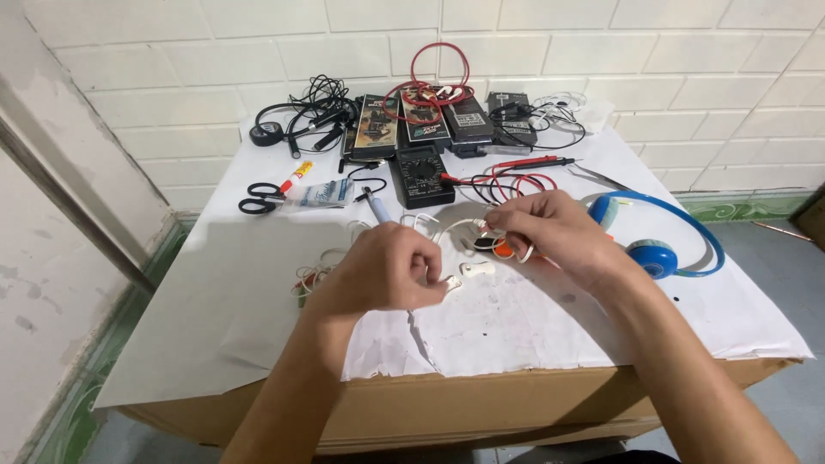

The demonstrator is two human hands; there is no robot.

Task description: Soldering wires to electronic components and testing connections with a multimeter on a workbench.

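White, thin earphone cable [455, 228] is pinched by both the left hand [384, 268] and right hand [554, 230] fingers.

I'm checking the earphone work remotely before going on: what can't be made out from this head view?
- What the left hand pinches: hidden inside the curled fingers.
- White earphone cable: its run under the right hand is covered.
- Orange item: mostly behind the right fingers.
- Blue headphones: near side blocked by the right wrist.
- Multimeter dial: too small to read.
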